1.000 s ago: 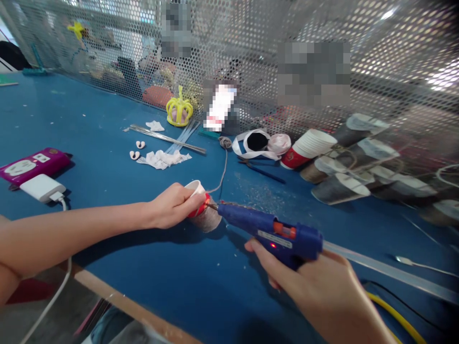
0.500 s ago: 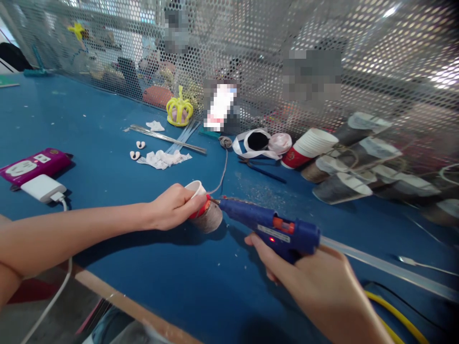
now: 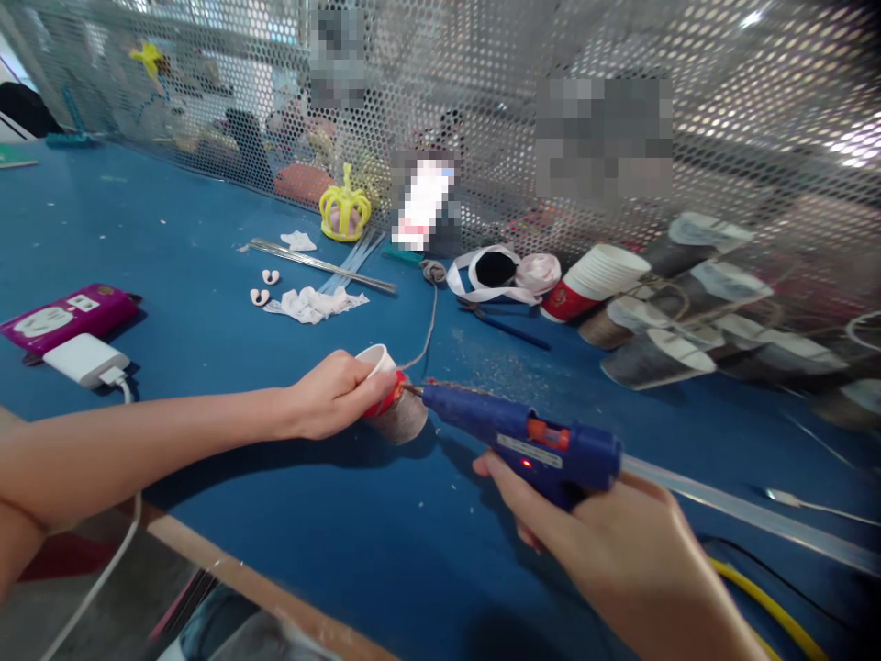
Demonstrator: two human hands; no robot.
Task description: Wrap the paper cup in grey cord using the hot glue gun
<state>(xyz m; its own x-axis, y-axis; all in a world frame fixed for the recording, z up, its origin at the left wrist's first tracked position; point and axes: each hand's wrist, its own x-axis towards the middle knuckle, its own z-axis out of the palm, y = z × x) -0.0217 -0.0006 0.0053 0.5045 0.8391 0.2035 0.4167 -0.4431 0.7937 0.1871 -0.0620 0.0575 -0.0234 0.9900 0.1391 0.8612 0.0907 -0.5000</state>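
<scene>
My left hand (image 3: 340, 393) is closed around a red and white paper cup (image 3: 377, 359), which lies tilted with its lower part wrapped in grey-brown cord. From the cup a strand of this cord (image 3: 433, 321) runs back to a small coil. In my right hand (image 3: 585, 532) is a blue hot glue gun (image 3: 509, 424) with a small red light lit on its side. Its metal nozzle is at the red part of the cup; I cannot tell whether it touches. A clear glue stick (image 3: 757, 514) sticks out of the gun's rear.
Pliers (image 3: 509, 329), a white ribbon roll (image 3: 458, 280) and stacked paper cups (image 3: 596, 280) lie behind. Several cord-wrapped cups (image 3: 657, 360) stand right. A yellow crown (image 3: 346, 216) sits by the perforated metal screen (image 3: 482, 83). A purple power strip (image 3: 75, 317) is left.
The glue gun has shifted very slightly to the right along with my right hand. My left hand keeps its hold on the cup in nearly the same place.
</scene>
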